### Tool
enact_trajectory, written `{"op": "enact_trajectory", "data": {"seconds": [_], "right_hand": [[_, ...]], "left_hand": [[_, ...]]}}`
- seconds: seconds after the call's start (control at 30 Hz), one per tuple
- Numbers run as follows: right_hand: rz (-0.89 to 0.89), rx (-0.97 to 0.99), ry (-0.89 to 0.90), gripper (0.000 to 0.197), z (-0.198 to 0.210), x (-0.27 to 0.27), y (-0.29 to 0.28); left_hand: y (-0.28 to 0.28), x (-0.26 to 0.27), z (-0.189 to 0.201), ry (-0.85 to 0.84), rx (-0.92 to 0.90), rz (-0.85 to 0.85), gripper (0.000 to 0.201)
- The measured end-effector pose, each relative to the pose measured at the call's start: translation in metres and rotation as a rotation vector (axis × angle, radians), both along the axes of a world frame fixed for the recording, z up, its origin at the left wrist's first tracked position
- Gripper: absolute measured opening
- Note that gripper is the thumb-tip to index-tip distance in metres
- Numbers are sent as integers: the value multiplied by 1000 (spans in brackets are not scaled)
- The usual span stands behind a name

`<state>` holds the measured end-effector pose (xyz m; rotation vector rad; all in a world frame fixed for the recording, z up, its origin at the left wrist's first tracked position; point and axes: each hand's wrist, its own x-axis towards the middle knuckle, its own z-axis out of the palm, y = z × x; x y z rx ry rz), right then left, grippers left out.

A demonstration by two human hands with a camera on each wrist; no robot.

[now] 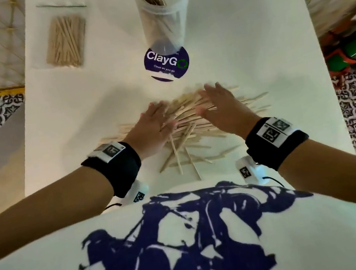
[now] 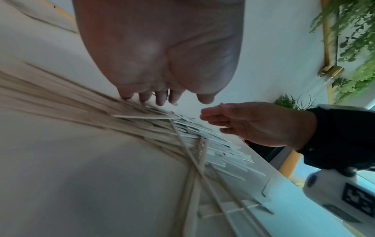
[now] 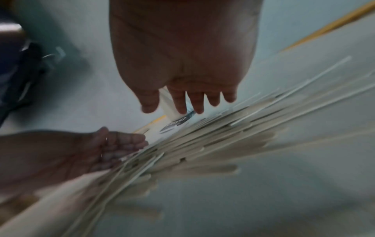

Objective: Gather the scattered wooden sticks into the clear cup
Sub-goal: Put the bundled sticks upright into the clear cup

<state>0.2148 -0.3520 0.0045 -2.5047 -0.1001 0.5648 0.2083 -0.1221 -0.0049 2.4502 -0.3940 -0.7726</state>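
Both hands — left hand (image 1: 154, 121), right hand (image 1: 220, 102) — flat over wooden sticks (image 1: 191, 130) (fingers straight, no grip).

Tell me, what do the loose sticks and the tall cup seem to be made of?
Sticks: pale, flat, matte strips, apparently unfinished wood. Cup: seemingly clear plastic, perhaps slightly cloudy, since the sticks standing inside show through its wall.

- Wooden sticks (image 1: 184, 121): those under left hand (image 1: 152, 127) and right hand (image 1: 221, 105) were hidden in head view.
- Sticks smeared by blur at 9 o'clock in left wrist view and 7 o'clock in right wrist view.
- Clear cup (image 1: 161, 16): rim cut off at 12 o'clock; stick count inside couldn't be told.
- Bag of sticks (image 1: 65, 40): soft, contents uncountable.
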Motion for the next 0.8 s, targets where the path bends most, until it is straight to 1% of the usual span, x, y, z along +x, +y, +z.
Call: {"op": "enact_trajectory", "data": {"seconds": [0.07,0.1,0.13,0.17,0.23,0.27,0.3,0.37,0.47,0.53,0.6,0.7,0.73,0.8], "right_hand": [[135,-118,-58,99,14,-28,4],[220,-165,-47,112,18,-45,11],[306,-210,-23,121,17,-60,17],[397,-265,-7,126,15,-76,24],[542,-385,-3,131,5,-102,33],[562,-432,-3,132,-1,-107,33],[542,-462,4,133,-5,-105,28],[416,-487,6,134,-8,-90,16],[229,-487,-42,125,-4,-65,-5],[130,-479,-33,121,0,-58,-18],[41,-460,15,125,2,-59,-29],[-16,-412,107,135,-6,-66,-40],[-33,-378,112,136,-10,-67,-41],[-43,-320,60,132,-16,-62,-37]], "left_hand": [[13,-5,-2,-69,11,57,66],[19,-7,-4,-114,14,84,70],[24,-8,-5,-160,6,115,76],[29,-9,-7,-190,1,134,83],[36,-13,-9,-169,29,141,88],[40,-16,-9,-152,56,126,90],[44,-18,-10,-150,85,102,92],[52,-26,-11,-169,156,14,103],[61,-38,-12,-202,248,-130,123],[63,-46,-14,-203,303,-186,128],[61,-52,-14,-186,327,-185,133],[45,-55,-13,-133,302,-114,139],[36,-55,-12,-125,293,-100,140],[16,-51,-10,-107,288,-81,140]]}}
